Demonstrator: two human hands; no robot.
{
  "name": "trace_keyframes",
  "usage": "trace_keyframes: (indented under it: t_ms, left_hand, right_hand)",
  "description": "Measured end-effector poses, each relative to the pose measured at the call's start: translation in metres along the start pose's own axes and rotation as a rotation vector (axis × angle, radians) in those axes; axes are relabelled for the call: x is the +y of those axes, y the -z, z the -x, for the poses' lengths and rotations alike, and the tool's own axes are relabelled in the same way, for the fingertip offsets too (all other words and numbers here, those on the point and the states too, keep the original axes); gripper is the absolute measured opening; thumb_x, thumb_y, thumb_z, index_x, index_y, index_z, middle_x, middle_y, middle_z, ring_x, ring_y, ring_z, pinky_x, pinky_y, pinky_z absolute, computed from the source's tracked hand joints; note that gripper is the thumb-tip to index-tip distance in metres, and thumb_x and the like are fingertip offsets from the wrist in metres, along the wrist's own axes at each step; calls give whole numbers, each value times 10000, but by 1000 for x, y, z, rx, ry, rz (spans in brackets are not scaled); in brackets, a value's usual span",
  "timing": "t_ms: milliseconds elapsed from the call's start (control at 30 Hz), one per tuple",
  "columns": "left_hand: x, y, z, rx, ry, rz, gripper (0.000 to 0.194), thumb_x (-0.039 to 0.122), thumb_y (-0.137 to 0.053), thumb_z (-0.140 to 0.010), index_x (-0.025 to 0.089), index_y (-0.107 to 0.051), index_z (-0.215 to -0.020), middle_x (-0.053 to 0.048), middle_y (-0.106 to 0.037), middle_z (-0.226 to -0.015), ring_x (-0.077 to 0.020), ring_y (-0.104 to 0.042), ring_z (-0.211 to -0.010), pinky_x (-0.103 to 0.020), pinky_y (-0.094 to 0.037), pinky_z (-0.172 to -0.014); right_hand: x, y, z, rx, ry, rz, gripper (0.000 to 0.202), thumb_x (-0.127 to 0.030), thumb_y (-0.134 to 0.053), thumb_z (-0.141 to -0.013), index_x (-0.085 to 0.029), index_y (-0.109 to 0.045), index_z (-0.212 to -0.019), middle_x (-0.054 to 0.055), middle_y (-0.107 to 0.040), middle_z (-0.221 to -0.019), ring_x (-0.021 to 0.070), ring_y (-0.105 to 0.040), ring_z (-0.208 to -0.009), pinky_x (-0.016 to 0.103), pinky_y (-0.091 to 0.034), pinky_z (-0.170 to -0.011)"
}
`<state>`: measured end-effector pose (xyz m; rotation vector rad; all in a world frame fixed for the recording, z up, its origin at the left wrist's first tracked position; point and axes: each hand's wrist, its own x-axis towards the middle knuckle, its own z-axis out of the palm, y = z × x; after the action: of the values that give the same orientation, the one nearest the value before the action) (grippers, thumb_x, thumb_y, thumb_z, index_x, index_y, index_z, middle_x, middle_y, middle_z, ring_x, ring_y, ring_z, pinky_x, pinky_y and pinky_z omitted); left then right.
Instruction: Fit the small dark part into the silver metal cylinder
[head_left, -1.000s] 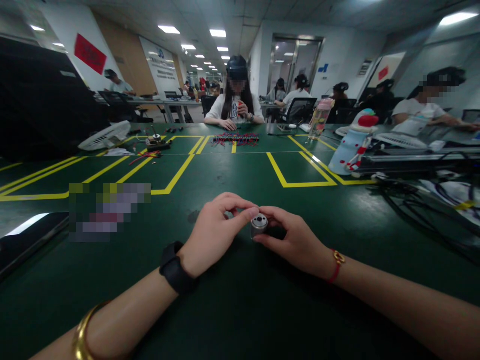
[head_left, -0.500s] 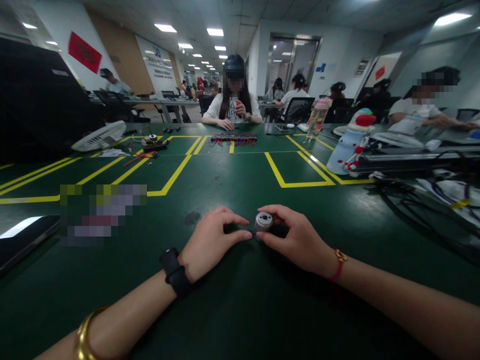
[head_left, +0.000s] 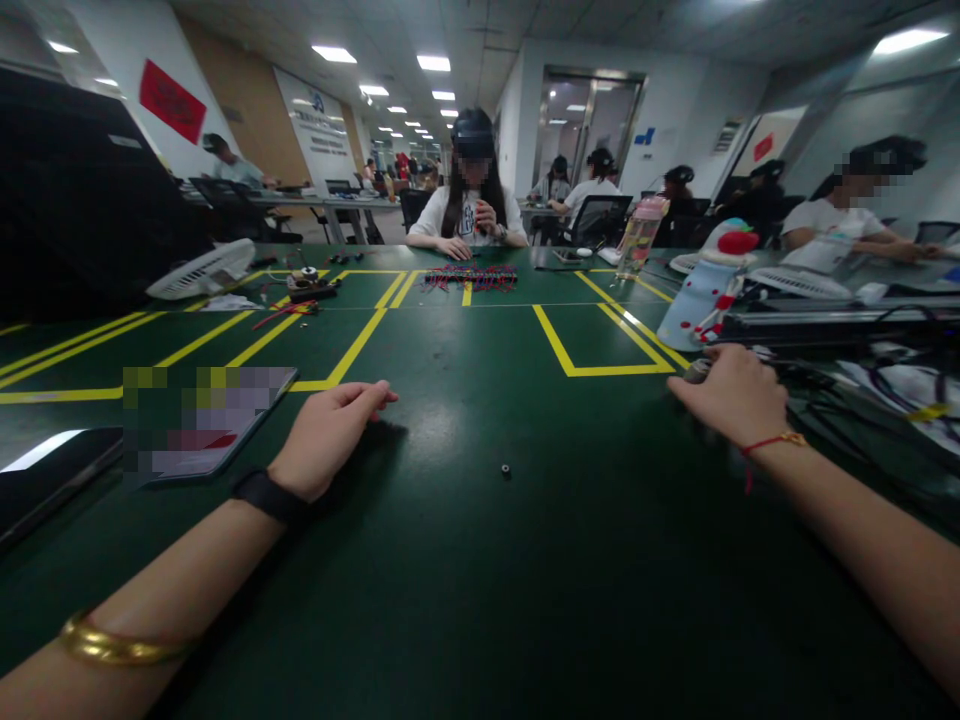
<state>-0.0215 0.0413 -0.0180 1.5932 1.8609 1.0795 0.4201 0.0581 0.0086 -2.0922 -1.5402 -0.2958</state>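
My right hand (head_left: 739,395) is over the right part of the table, its fingers closed round a small metal cylinder (head_left: 699,371) that looks like an electric motor. Only the cylinder's left side shows past the fingers. On the green tabletop, between my hands, lies a tiny round metal piece (head_left: 505,470) with a hole in its middle; no hand touches it. My left hand (head_left: 326,430) is to the left, just right of a phone. Its fingers are curled in with the thumb against them, and whatever they might hold is hidden.
A phone (head_left: 247,425) and a dark tablet-like device (head_left: 60,480) lie at left. Right of centre stands a blue bottle (head_left: 686,305), near black cables (head_left: 825,420). A bundle of coloured wires (head_left: 471,278) lies before a seated person (head_left: 469,200) opposite. Yellow tape marks the table.
My right hand has carried the motor from the centre to the right. My left hand has drawn back left and its fingers have closed. The tiny metal piece now shows on the table.
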Motion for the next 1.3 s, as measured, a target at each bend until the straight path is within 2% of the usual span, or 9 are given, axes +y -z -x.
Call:
trace_keyframes:
  t_ms: [100, 267, 367, 500, 600, 700, 767, 933, 1300]
  left_hand:
    - [3, -2, 2, 25, 14, 13, 454, 575, -526, -772, 184, -735, -874, -48, -677, -785, -183, -571, -687, -269, -397, -592]
    - [8, -3, 6, 37, 12, 11, 403, 550, -534, -767, 207, -739, -821, -35, -695, -774, -196, -589, -719, -273, -394, -609]
    - [11, -3, 7, 34, 10, 3, 372, 534, -542, -764, 221, -740, -801, -28, -694, -761, -198, -589, -715, -275, -388, -605]
    - [13, -3, 8, 25, 8, -2, 360, 520, -541, -770, 221, -740, -791, -31, -685, -745, -198, -590, -720, -279, -389, -611]
    - [12, -3, 8, 29, 6, -7, 360, 515, -533, -773, 221, -738, -800, -32, -687, -745, -199, -594, -718, -283, -390, -615]
    - [10, -3, 7, 33, 2, -14, 352, 512, -535, -766, 226, -738, -789, -28, -689, -740, -197, -589, -706, -283, -382, -604]
    - [10, -4, 7, 33, -1, -16, 351, 511, -536, -764, 225, -739, -781, -29, -692, -746, -195, -585, -704, -282, -377, -602]
    - [9, -5, 7, 25, -8, -6, 354, 512, -531, -767, 224, -736, -796, -29, -691, -747, -193, -586, -707, -277, -378, -596]
    - [10, -3, 9, -3, -7, -3, 363, 522, -532, -775, 222, -735, -805, -27, -698, -775, -192, -578, -714, -274, -378, -601]
  right_hand:
    - [-43, 4, 35, 70, 294, -50, 657, -455, -594, -753, -115, -456, -1299, 216, -453, -1316, 364, -379, -1231, 561, -286, -989]
    - [-110, 7, 101, -408, 1018, -446, 477, -203, -443, -890, -267, -447, -1363, 51, -517, -1332, 184, -455, -1217, 399, -375, -1022]
    - [-118, 4, 116, -535, 1146, -495, 403, -118, -405, -891, -252, -588, -1223, 40, -605, -1207, 158, -520, -1133, 367, -421, -974]
    - [-106, 3, 101, -514, 1038, -503, 360, -65, -383, -871, -207, -668, -1038, 37, -659, -1006, 127, -578, -965, 289, -489, -846]
    - [-84, 11, 68, -265, 857, -462, 274, -146, -451, -874, -220, -657, -1038, 36, -663, -1007, 143, -593, -951, 315, -479, -867]
    - [-50, 20, 27, 15, 577, -259, 262, -236, -484, -881, -186, -646, -1080, 75, -652, -1079, 162, -586, -998, 315, -432, -926]
    - [-24, 23, 3, 85, 449, -136, 298, -220, -480, -878, -144, -637, -1120, 110, -653, -1081, 169, -585, -1001, 294, -415, -925]
    - [13, 21, -23, 6, 377, -38, 336, -149, -507, -833, -115, -647, -1136, 109, -690, -961, 166, -618, -890, 269, -420, -843]
    - [9, 31, -20, 14, 330, 21, 334, -204, -509, -846, -139, -649, -1141, 101, -686, -999, 152, -617, -911, 242, -403, -806]
